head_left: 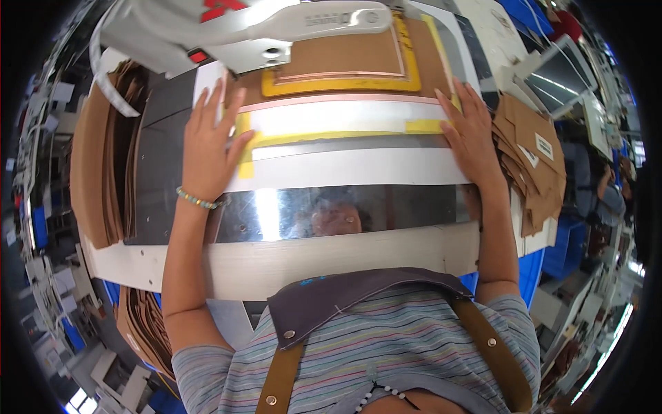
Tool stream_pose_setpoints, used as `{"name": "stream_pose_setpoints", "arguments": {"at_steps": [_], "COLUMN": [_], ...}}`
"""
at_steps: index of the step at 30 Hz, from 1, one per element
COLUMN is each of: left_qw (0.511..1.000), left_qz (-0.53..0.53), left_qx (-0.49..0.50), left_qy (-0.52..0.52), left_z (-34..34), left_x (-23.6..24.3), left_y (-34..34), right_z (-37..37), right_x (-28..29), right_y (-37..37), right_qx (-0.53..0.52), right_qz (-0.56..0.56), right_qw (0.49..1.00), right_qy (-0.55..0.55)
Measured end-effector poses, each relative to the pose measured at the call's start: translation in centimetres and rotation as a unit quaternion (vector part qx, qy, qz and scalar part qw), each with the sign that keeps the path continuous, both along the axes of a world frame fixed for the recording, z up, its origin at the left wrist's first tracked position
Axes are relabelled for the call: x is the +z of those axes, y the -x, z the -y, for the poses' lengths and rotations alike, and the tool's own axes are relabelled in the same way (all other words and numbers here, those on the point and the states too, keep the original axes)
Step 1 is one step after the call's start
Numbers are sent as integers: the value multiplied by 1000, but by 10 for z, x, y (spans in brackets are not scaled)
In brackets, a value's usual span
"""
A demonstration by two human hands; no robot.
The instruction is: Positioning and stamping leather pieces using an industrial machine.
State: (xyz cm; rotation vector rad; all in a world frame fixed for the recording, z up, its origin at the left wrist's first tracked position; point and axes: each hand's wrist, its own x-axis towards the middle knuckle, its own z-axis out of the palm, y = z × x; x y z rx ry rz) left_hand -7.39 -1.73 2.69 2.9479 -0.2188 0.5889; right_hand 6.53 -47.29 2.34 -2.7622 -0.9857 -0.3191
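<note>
My left hand (212, 138) lies flat with its fingers spread, at the left end of a brown panel (331, 58) with a pink front edge. My right hand (473, 134) rests at the panel's right end, fingers stretched out and slightly apart. Neither hand grips anything that I can see. A yellow frame (341, 87) lies on the panel beneath the white sewing machine arm (324, 22). Between my hands runs a white strip (331, 119) edged with yellow tape (424, 127). The panel's ends are partly hidden by my fingers.
A shiny metal plate (407, 207) lies before the white strip. Brown folded pieces (103, 159) stand at the left, and more brown pieces (534, 165) with labels lie at the right. A screen (555, 76) stands at the far right, above blue bins (567, 245).
</note>
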Motion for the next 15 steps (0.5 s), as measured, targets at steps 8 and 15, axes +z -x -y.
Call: {"name": "stream_pose_setpoints", "arguments": {"at_steps": [8,15], "left_qw": [998,998], "left_qz": [-55,-46], "left_qx": [36,35], "left_qy": [0,16], "left_z": [-2,-5], "left_x": [-4,-7], "left_y": [5,3], "right_z": [-3,-3], "right_x": [-1,0], "right_y": [-1,-2], "right_qx": [-12,-9], "right_qz": [-12,-14], "right_qw": [999,999], "right_qy": [40,33]}}
